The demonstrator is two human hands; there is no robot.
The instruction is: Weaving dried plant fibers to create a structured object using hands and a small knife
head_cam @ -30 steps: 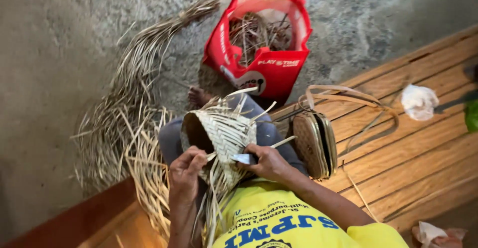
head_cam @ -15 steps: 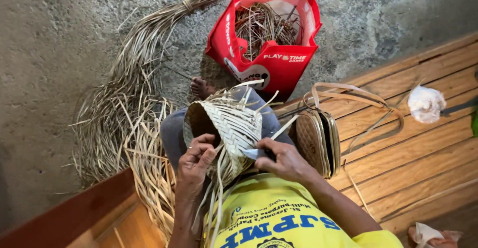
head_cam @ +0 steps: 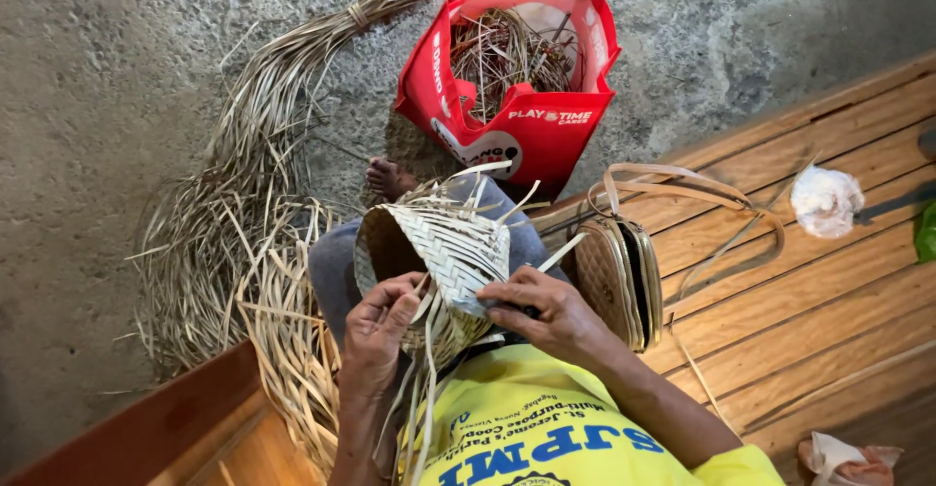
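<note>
A half-woven basket [head_cam: 439, 252] rests on the person's lap, its open mouth turned to the left and loose strip ends bristling from its rim and hanging below. The left hand [head_cam: 382, 325] grips the near edge of the mouth, fingers closed on the weave and on a few trailing strips [head_cam: 421, 398]. The right hand [head_cam: 541, 315] lies against the basket's outer wall, fingers clamped on a small blade [head_cam: 468, 303] whose pale tip touches the weave.

For a clean result, the left hand would best keep the wall taut while the blade works flat along a strip, edge turned away from the holding fingers; short strokes seem safer than one long pull, as the weave looks thin and easily split.

Behind the basket, a red bag [head_cam: 517, 106] of dry scraps stands on the concrete floor [head_cam: 97, 57]. A large bundle [head_cam: 244, 213] of palm strips fans out to the left. To the right, a tan purse [head_cam: 619, 281] with a long strap stands on the plank desk [head_cam: 809, 311], and a crumpled white wad [head_cam: 825, 199] lies farther off.
</note>
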